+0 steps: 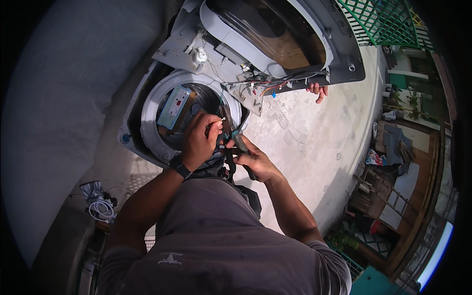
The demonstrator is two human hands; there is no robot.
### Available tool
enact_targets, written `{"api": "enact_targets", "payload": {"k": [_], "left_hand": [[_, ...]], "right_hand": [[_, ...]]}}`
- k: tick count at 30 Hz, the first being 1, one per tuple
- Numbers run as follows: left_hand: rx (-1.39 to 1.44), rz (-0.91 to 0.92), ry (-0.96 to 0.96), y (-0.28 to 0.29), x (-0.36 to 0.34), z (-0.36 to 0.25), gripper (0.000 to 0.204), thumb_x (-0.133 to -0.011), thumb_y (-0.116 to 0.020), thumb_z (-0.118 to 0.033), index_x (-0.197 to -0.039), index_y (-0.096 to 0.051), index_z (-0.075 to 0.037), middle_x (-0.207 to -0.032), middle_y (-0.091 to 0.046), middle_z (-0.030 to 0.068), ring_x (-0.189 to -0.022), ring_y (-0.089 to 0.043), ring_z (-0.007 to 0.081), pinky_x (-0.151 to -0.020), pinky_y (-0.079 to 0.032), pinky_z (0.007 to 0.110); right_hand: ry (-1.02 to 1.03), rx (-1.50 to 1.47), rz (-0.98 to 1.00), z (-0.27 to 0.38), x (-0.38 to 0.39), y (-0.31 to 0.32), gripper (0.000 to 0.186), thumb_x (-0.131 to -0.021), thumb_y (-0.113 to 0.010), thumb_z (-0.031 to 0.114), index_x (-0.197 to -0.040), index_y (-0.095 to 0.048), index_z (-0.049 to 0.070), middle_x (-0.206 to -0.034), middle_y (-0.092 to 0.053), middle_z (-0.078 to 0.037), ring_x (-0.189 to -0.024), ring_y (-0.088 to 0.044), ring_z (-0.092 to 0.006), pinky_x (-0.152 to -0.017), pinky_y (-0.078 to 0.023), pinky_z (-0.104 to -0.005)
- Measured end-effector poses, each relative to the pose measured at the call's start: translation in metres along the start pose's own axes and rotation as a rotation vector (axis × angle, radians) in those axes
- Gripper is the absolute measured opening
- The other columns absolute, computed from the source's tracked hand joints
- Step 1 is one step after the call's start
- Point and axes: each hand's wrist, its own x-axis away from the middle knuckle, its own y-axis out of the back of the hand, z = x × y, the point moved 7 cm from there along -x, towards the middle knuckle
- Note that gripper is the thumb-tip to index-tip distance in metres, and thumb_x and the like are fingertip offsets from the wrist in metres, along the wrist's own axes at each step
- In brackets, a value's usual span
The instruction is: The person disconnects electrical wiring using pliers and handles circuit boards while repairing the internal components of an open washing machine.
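My left hand (200, 140) is pinched around a thin wire with a small pale end (222, 119), just left of the jaws of dark pliers (238, 141) with teal-marked handles. My right hand (258, 162) grips the pliers. Both are over an opened washing machine's tub (148, 105), where a light-blue boxed board (173, 107) rests. Above, the detached top panel (344, 54) with its lid stands raised, with bundled coloured wires (275, 81) and a white round component (199, 55) exposed on its underside.
Another person's hand (317, 92) holds the panel's right edge. Pale concrete floor (305, 152) extends rightward to stacked boards (393, 177), plants and a green lattice (373, 19). A coiled white hose (101, 209) lies at lower left beside a grey wall (73, 98).
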Motion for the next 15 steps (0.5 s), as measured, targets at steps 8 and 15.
{"api": "enact_targets", "payload": {"k": [8, 15], "left_hand": [[-0.04, -0.002, -0.056, 0.0013, 0.0002, -0.0039, 0.006, -0.101, -0.06, -0.003, -0.106, -0.06, 0.0, -0.096, -0.057, 0.0112, -0.08, -0.07, 0.0229, -0.066, -0.058, 0.032], [-0.122, 0.045, -0.031, 0.0033, 0.0015, 0.0023, 0.006, -0.102, -0.058, -0.001, -0.105, -0.061, 0.003, -0.098, -0.058, 0.0101, -0.086, -0.071, 0.0192, -0.073, -0.062, 0.029]], "right_hand": [[-0.026, 0.087, -0.029, 0.0012, 0.0042, -0.0029, 0.038, -0.088, -0.062, 0.006, -0.126, -0.057, 0.011, -0.115, -0.057, 0.001, -0.095, -0.052, -0.0101, -0.088, -0.044, -0.0268], [0.002, 0.188, -0.042, 0.0027, 0.0021, -0.0069, 0.03, -0.089, -0.057, 0.001, -0.117, -0.053, 0.012, -0.101, -0.052, 0.001, -0.087, -0.05, -0.009, -0.078, -0.043, -0.0265]]}}
